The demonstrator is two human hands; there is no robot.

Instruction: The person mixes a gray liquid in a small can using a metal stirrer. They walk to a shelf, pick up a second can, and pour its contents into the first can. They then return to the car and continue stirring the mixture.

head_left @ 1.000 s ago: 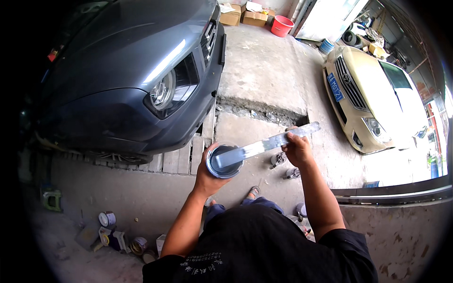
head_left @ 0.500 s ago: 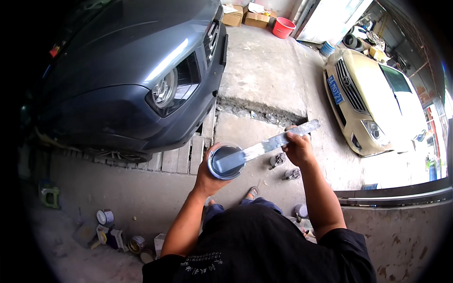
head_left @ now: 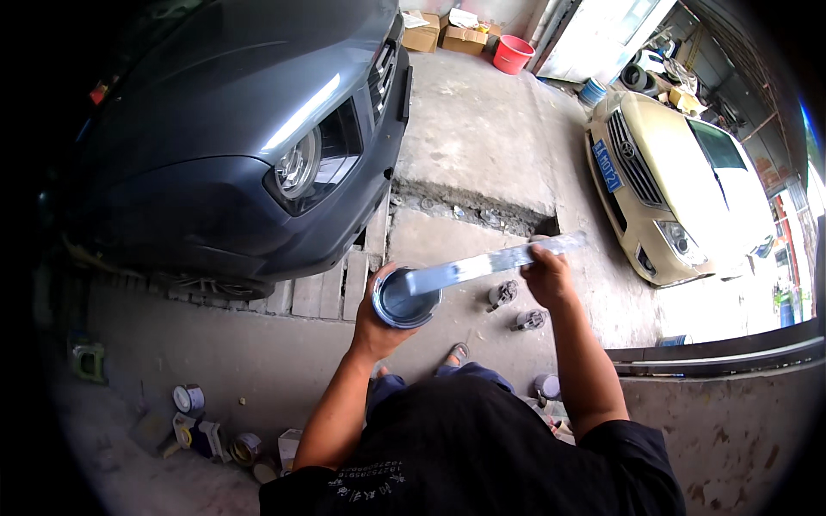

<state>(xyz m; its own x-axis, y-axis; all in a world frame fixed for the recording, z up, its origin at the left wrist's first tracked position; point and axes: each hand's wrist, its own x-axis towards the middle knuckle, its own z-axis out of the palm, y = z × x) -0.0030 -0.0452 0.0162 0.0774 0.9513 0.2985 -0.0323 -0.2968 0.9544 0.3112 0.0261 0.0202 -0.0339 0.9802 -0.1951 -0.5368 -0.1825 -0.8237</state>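
My left hand (head_left: 372, 325) is closed round the side of an open paint can (head_left: 405, 320) with blue-grey paint inside and smears on its rim. In my right hand (head_left: 548, 277) is a long flat paint stirring stick (head_left: 482, 266), coated in pale blue-grey and gripped near its far right end. The stick slants down to the left, and its wet tip lies over the can's opening at the right side of the rim. Fingers of my left hand behind the can are partly hidden.
A dark grey car (head_left: 215, 189) stands close on my left, a cream car (head_left: 680, 189) on the right. Two spray gun cups (head_left: 503, 295) stand on the floor below my right hand. Cans (head_left: 189, 397) lie lower left; a red bucket (head_left: 514, 54) and cardboard boxes (head_left: 465, 39) are far off.
The stirring stick's tip has risen from inside the can towards its right rim, and the stick lies flatter. The can has shifted slightly to the left in view.
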